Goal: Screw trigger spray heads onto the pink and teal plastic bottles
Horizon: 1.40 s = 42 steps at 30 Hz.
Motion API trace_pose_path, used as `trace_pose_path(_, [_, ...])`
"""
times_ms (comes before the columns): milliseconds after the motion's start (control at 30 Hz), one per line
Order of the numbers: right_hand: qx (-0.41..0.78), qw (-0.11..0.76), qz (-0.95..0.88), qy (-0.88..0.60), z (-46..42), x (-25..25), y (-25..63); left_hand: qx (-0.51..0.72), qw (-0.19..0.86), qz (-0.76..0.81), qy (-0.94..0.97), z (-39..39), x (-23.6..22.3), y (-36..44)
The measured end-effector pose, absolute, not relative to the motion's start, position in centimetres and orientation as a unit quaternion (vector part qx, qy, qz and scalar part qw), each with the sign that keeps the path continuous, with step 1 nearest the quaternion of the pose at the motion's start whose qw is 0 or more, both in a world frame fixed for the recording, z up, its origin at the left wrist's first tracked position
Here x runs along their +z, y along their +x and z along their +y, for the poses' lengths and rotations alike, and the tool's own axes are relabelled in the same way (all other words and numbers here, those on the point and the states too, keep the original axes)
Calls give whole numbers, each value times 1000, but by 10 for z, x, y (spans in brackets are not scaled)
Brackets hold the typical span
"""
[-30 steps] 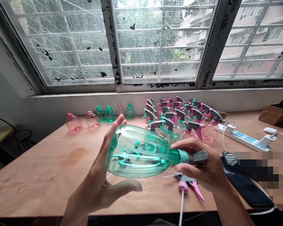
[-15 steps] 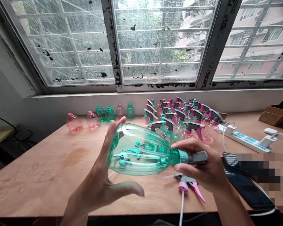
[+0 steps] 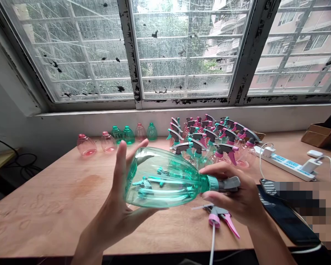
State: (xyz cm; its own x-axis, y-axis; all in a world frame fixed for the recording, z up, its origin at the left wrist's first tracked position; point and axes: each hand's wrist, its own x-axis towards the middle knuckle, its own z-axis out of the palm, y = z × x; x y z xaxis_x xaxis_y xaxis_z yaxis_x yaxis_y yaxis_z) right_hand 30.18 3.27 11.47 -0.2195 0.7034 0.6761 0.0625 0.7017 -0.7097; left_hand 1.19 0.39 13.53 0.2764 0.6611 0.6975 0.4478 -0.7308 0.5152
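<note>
A clear green spray bottle (image 3: 160,176) lies sideways in the air between my hands, its base to the left. My right hand (image 3: 234,191) pinches the teal collar and neck at the spray-head end. My left hand (image 3: 113,202) cradles the base, with the thumb beneath and the fingers behind it and above. Through the bottle wall, several teal sprayer parts (image 3: 145,186) show on the table. Below my right hand lies a loose pink-and-grey spray head (image 3: 215,219) with its tube hanging over the table's front edge.
Several assembled spray bottles (image 3: 204,143) crowd the back right of the wooden table (image 3: 44,206). Pink bottles (image 3: 86,145) and green bottles (image 3: 128,134) without heads stand at the back left. On the right are a power strip (image 3: 287,163), phones (image 3: 289,217) and a cardboard box (image 3: 318,136).
My left thumb has swung in under the bottle, and the left fingers have shifted around its base. The bottle and my right hand have barely moved.
</note>
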Motion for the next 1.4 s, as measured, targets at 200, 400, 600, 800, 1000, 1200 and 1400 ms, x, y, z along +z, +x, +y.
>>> trace_pose_path(200, [282, 578, -719, -263, 32, 116, 300, 454, 92, 406, 788, 1, 141, 15])
trace_pose_path(400, [292, 566, -719, -279, 32, 115, 301, 462, 73, 369, 803, 5, 136, 11])
trace_pose_path(600, [309, 564, -712, -282, 31, 117, 302, 454, 101, 407, 786, 5, 134, 12])
trace_pose_path(800, [328, 563, -706, -277, 30, 119, 301, 443, 85, 394, 800, 7, 139, 12])
trace_pose_path(1000, [333, 553, -718, -258, 32, 118, 302, 469, 78, 352, 806, 9, 134, 10])
trace_pose_path(1200, [316, 538, -742, -246, 33, 119, 303, 480, 86, 380, 786, 7, 135, 11])
trace_pose_path(1400, [266, 533, -758, -264, 33, 119, 303, 496, 99, 371, 779, 11, 133, 8])
